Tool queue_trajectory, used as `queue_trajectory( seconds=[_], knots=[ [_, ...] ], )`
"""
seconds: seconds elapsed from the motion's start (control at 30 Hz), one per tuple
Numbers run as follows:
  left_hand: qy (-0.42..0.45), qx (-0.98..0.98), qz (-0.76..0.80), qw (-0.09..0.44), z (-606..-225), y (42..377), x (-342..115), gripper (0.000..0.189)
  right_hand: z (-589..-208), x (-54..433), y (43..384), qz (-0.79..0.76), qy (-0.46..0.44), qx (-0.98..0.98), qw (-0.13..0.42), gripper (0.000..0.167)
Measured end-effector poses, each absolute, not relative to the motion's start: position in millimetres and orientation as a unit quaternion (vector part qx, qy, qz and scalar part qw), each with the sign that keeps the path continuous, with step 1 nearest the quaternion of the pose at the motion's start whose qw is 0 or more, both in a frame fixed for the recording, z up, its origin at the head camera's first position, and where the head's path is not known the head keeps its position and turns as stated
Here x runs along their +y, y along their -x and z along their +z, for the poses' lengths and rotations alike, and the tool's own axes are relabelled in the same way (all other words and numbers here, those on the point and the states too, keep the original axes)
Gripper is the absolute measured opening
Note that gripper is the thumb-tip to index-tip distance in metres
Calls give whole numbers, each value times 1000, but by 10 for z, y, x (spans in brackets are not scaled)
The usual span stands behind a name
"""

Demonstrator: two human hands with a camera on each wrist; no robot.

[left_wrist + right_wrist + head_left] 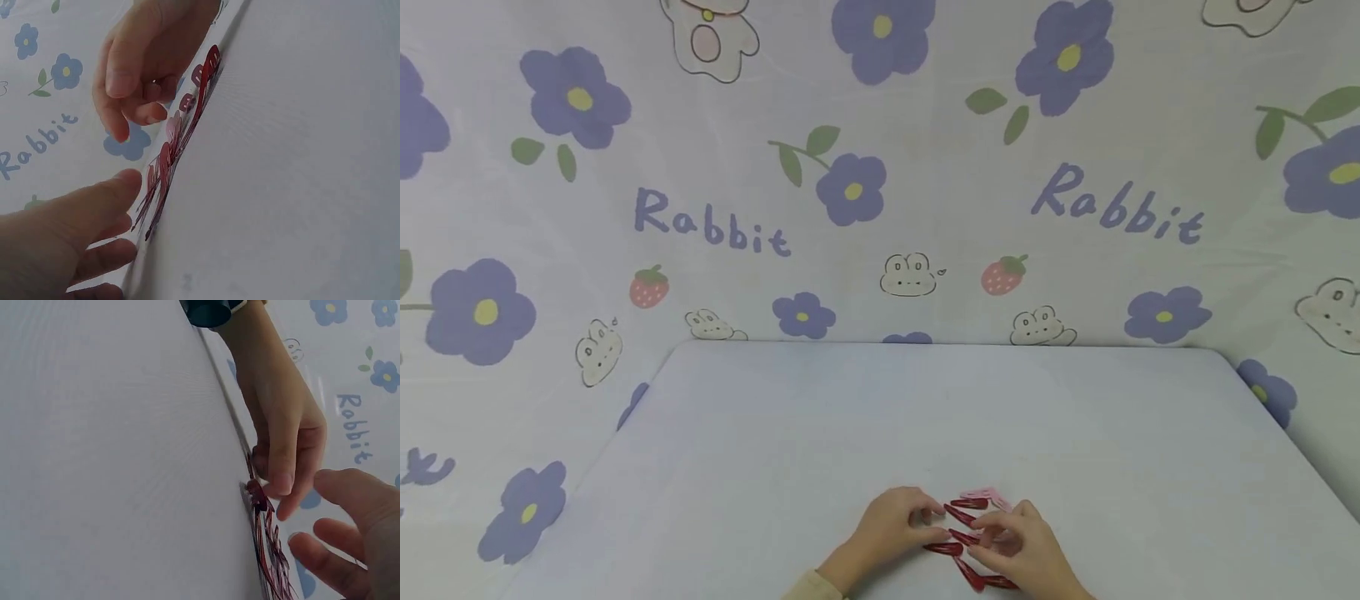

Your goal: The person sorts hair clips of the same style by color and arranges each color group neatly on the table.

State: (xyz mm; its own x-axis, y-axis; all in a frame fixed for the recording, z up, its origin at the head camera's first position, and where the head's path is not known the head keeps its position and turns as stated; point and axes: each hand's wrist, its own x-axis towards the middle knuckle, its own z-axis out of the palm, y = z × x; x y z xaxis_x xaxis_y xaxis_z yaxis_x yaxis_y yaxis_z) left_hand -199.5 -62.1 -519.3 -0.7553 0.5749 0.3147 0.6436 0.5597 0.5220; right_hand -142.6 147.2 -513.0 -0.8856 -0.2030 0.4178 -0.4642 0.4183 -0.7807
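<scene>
Several dark red snap hair clips (943, 548) lie in a loose group near the front of the white table in the head view. Pink clips (976, 495) lie at the back of this group. My left hand (895, 521) is at the group's left side, thumb and forefinger spread apart, fingertips close to the clip ends. From the right, my right hand (1030, 554) reaches over the clips and hides some of them. The left wrist view shows a gap between the left thumb and fingers, with red clips (203, 87) beyond. Loosely bent right-hand fingers (325, 556) hold nothing.
The white tabletop (850, 417) stretches back to a curtain (940, 208) printed with purple flowers, rabbits and strawberries. A dark wrist-worn device (209, 312) sits on the left forearm in the right wrist view.
</scene>
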Motion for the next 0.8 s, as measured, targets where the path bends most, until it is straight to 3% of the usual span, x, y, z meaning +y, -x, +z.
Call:
queue_trajectory(
  seconds=[0.17,0.33,0.63,0.8],
  knots=[
    [385,-883,-256,83,-5250,1994,-619,31,-5208,1472,1415,432,-243,-855,152,25],
    [390,-880,-257,90,-5241,1995,-620,19,-5199,1466,1418,412,-244,-864,159,25],
    [366,-883,-290,43,-5221,1968,-610,11,-5195,1458,1370,377,-205,-898,96,29],
    [356,-885,-299,35,-5195,1965,-605,9,-5189,1442,1377,380,-224,-890,117,25]
  ],
)
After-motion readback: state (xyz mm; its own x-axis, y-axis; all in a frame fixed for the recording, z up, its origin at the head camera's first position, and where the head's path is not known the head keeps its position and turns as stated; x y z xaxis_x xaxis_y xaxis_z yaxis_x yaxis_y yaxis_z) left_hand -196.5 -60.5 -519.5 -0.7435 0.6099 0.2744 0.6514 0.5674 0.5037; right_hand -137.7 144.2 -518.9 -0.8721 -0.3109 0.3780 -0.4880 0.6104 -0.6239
